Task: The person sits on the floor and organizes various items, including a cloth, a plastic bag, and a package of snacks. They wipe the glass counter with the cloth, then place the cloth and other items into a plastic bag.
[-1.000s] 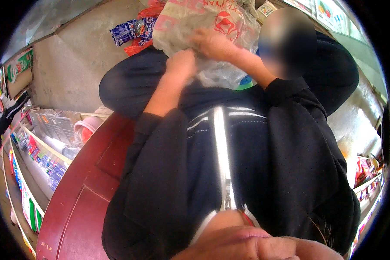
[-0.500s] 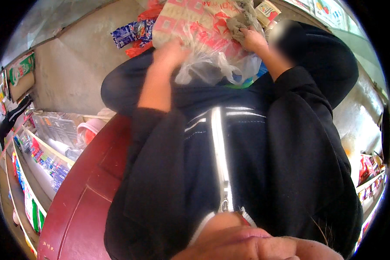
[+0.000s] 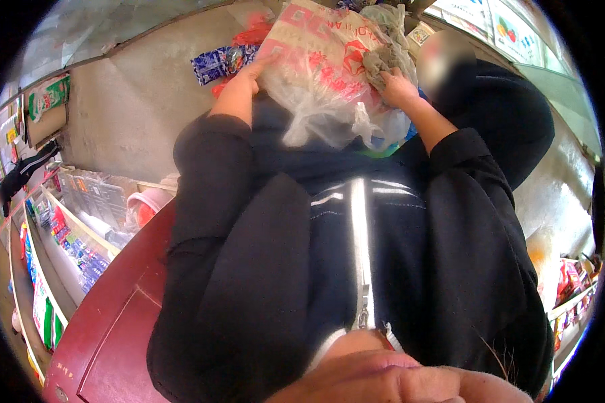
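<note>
A clear plastic bag (image 3: 309, 111) with a printed pink-and-beige package (image 3: 309, 47) in or under it lies over my lap. My left hand (image 3: 247, 75) is at the package's left edge, its fingers stretched toward it and the thumb apart. Beside that hand is a shiny blue packet (image 3: 212, 65) with red plastic (image 3: 254, 32) near it. My right hand (image 3: 400, 88) is closed on a crumpled grey-brown cloth (image 3: 378, 64) at the bag's right side. Whether it is cloth or thin plastic is hard to tell.
A pale greenish crumpled bag (image 3: 388, 19) and a small beige packet (image 3: 421, 33) are at the far right. Shelves with goods (image 3: 67, 242) stand on the left, beyond a dark red wooden surface (image 3: 124, 329). Another person in dark clothes (image 3: 23, 171) is at the far left.
My left hand has moved left, from over the bag to its edge. The bag and package have shifted slightly right and spread lower. My right hand still holds the crumpled cloth.
</note>
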Available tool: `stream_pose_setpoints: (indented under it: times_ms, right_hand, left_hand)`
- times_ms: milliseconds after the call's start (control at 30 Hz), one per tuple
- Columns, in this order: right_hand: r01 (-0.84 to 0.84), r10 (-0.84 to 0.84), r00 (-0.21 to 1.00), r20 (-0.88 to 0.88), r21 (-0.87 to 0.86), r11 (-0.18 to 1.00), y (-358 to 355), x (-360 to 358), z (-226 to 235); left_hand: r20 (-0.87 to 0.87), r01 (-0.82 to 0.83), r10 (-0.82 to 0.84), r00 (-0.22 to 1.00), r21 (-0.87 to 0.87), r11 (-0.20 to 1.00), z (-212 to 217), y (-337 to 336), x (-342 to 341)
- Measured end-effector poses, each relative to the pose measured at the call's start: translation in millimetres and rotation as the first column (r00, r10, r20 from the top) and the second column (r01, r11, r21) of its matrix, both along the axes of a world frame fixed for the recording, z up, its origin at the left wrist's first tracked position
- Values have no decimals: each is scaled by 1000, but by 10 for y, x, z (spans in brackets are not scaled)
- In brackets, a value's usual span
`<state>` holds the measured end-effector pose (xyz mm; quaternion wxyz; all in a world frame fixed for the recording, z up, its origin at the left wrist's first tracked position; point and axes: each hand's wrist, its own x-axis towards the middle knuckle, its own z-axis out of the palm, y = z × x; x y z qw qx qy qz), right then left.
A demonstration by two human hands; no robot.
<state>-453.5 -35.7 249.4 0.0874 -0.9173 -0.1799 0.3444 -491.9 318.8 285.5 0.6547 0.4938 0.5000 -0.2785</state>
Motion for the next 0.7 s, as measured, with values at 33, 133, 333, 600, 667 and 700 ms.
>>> stream_pose_setpoints:
  times_ms: [33, 133, 333, 600, 667, 700]
  right_hand:
    - [-10, 10, 1000, 4, 4, 1000, -5, -4, 10]
    - [32, -32, 999, -26, 1, 999, 20, 8, 51]
    - [111, -111, 994, 5, 23, 994, -83, 87, -207]
    - [692, -799, 498, -337, 710, 131, 133, 699, 576]
    - [541, -720, 630, -292, 830, 137, 335, 702, 1266]
    - [502, -705, 653, -276, 855, 131, 353, 724, 1468]
  left_hand:
    - [14, -3, 3, 1000, -6, 1000, 18, -5, 1]
    - [72, 60, -59, 996, -14, 998, 160, -56, 36]
    - [297, 242, -276, 914, 147, 959, 540, -375, 30]
    - [489, 81, -383, 784, 530, 844, 824, -1022, -151]
    - [427, 52, -439, 791, 668, 742, 853, -1070, -271]
    - [456, 24, -431, 779, 665, 747, 872, -1161, -277]
